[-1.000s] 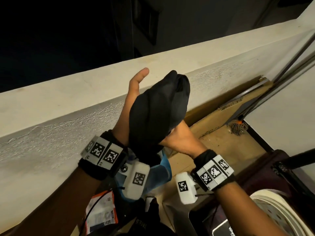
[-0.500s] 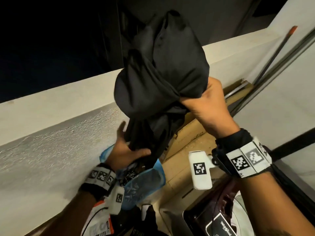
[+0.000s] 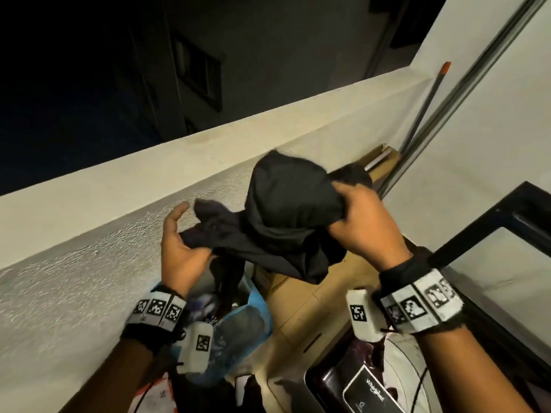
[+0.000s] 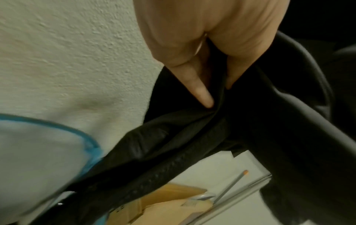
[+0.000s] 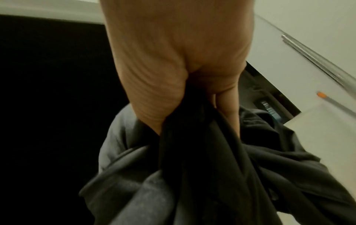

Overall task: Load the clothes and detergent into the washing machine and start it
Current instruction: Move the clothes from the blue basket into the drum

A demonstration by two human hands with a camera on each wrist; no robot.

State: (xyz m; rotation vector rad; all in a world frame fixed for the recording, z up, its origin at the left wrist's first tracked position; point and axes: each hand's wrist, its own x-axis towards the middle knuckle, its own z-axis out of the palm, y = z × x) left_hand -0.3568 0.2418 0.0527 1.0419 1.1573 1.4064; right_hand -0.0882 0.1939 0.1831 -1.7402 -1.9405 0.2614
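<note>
Black garment (image 3: 286, 210), soft matte bunched folds, held over blue bag (image 3: 253, 320) beside rough plaster wall (image 3: 89, 263), right hand (image 3: 362, 222) fisting fabric, left hand (image 3: 179, 248) apparently pinching an edge, bundle lower than 0.5 s ago.

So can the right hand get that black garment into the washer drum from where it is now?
Probably yes. The right hand grips the black garment, the washer drum sits open below it, and nothing blocks the drop, though the left hand also holds the cloth.

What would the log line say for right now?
left hand: grips black garment | right hand: grips same garment | washing machine: open, garment not yet inside
</note>
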